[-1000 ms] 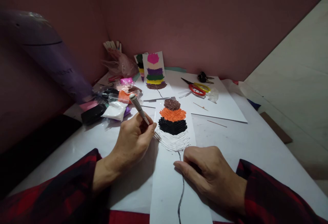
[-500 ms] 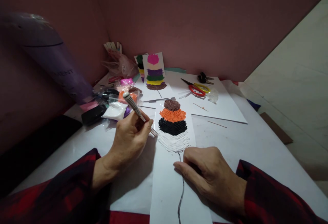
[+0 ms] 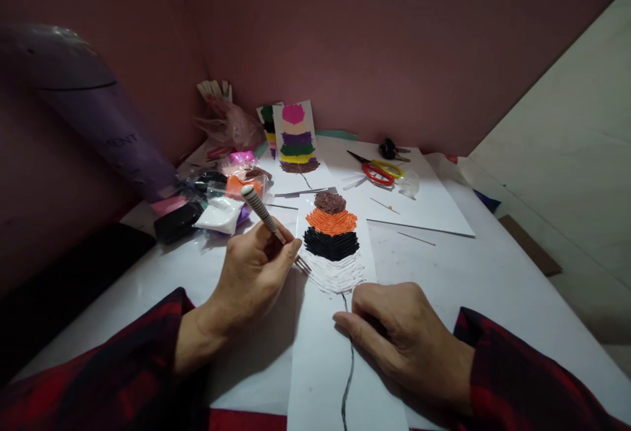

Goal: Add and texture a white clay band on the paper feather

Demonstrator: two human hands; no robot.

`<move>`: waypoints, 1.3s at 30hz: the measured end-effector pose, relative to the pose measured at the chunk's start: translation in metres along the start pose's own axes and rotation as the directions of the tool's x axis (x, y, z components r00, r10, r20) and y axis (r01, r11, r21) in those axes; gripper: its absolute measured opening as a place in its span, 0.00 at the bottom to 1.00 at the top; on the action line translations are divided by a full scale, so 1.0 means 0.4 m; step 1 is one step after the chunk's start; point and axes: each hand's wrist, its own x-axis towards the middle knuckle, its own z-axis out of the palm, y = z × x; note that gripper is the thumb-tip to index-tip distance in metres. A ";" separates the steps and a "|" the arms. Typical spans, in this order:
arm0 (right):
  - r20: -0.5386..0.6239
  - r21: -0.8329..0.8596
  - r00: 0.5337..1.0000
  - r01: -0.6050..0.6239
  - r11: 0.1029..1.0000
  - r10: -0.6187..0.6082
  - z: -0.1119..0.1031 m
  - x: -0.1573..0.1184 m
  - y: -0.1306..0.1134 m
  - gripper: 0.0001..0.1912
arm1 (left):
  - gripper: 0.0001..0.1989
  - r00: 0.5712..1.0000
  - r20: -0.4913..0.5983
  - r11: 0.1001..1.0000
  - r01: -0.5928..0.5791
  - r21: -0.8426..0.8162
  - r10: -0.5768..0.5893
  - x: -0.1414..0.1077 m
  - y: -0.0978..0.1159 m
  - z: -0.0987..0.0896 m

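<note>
My left hand (image 3: pixel 256 273) is closed round a fork (image 3: pixel 261 211) with a patterned pale handle. Its tines meet the left edge of the white band (image 3: pixel 338 272) on a long white sheet (image 3: pixel 320 359). Above that band lie ridged, clay-like bands in black (image 3: pixel 331 244), orange (image 3: pixel 331 222) and brown (image 3: pixel 330 203). A dark drawn line (image 3: pixel 351 372) runs down from the white band. My right hand (image 3: pixel 407 332) rests on the sheet just below the white band, fingers curled under and thumb alongside; I see nothing in it.
Bags of coloured soft material (image 3: pixel 219 213) lie at the left. A card with coloured bands (image 3: pixel 296 142) leans at the back. Scissors (image 3: pixel 377 171) and keys (image 3: pixel 393 150) lie on white board (image 3: pixel 434 201) near the wall. A thin stick (image 3: pixel 417 239) lies to the right.
My left hand has shifted slightly right and down, bringing the fork's tines from beside the white band onto its left edge. My right hand stays in place.
</note>
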 end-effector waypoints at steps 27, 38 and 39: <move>0.001 0.016 1.000 0.009 1.000 -0.009 -0.001 -0.003 -0.001 0.17 | 0.05 0.977 -0.181 0.981 -0.076 0.180 0.109 0.021 -0.004 -0.009; 0.014 0.017 1.000 -0.004 1.000 0.004 -0.002 -0.002 -0.001 0.17 | 0.05 0.980 -0.153 0.953 -0.080 0.291 0.129 0.028 -0.002 -0.013; 0.014 0.017 1.000 -0.005 1.000 0.005 -0.003 -0.002 -0.001 0.17 | 0.05 0.980 -0.153 0.955 -0.077 0.287 0.125 0.029 -0.001 -0.013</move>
